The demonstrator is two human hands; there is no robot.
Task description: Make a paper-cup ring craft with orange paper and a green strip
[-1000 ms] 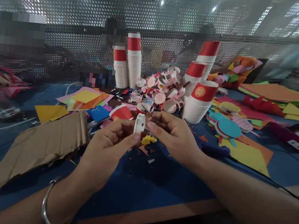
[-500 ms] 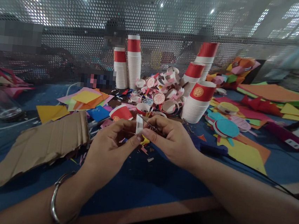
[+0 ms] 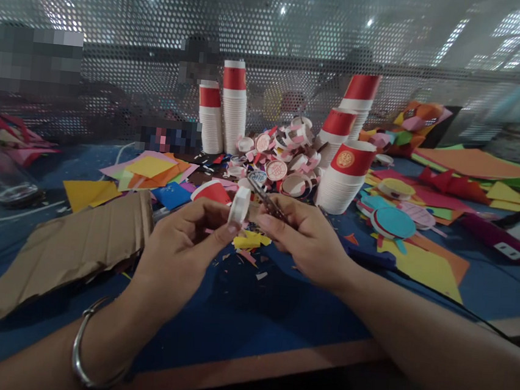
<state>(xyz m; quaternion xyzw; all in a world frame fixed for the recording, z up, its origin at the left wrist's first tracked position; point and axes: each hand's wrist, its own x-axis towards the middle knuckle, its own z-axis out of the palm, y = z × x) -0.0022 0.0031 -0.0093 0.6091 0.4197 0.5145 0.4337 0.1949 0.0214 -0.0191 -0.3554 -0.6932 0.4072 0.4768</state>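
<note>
My left hand (image 3: 186, 240) pinches a small round white piece, a cut-off paper cup bottom (image 3: 239, 206), between thumb and fingers, its rim turned towards me. My right hand (image 3: 307, 239) is closed on a slim dark pointed metal tool (image 3: 268, 201). Its tip points up and left, just beside the cup bottom, and its rear end is hidden in the hand. Behind my left fingers a red paper cup (image 3: 211, 191) lies on its side. Yellow paper scraps (image 3: 251, 239) and small clippings lie on the blue table below the hands.
A heap of cut cup bottoms (image 3: 286, 154) lies ahead, flanked by tall stacks of red-and-white paper cups (image 3: 346, 182). Cardboard (image 3: 75, 251) lies at left, with coloured paper (image 3: 152, 169) behind. At right are turquoise paper discs (image 3: 394, 222), a dark blue corded tool (image 3: 369, 256) and a purple device (image 3: 499, 239).
My hands have moved slightly apart. The cup bottom has turned to show more of its round side, and the tool's tip has swung upward, away from it.
</note>
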